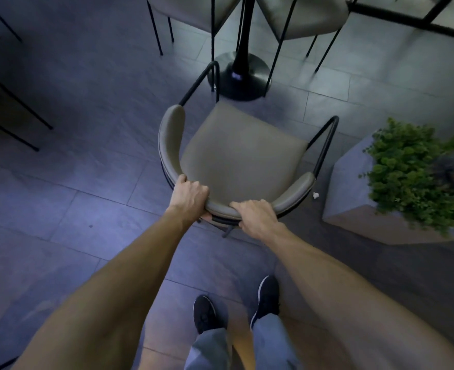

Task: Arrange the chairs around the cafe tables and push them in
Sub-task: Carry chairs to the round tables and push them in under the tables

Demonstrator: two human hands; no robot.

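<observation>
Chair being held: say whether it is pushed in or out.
Out: the chair shows its whole seat, short of the table post; left hand and right hand grip its backrest.

**Materials and Finishes**

The chair (242, 153) seat and backrest (170, 145) were padded and covered in smooth, matt taupe upholstery resembling leather. The frame (326, 142) was thin black metal tubing with a satin finish. The table base (247, 76) was black metal with a dull sheen. The floor (87, 188) was matt grey stone-look tile, lightly textured. The planter (354, 188) looked like matt grey concrete.
</observation>
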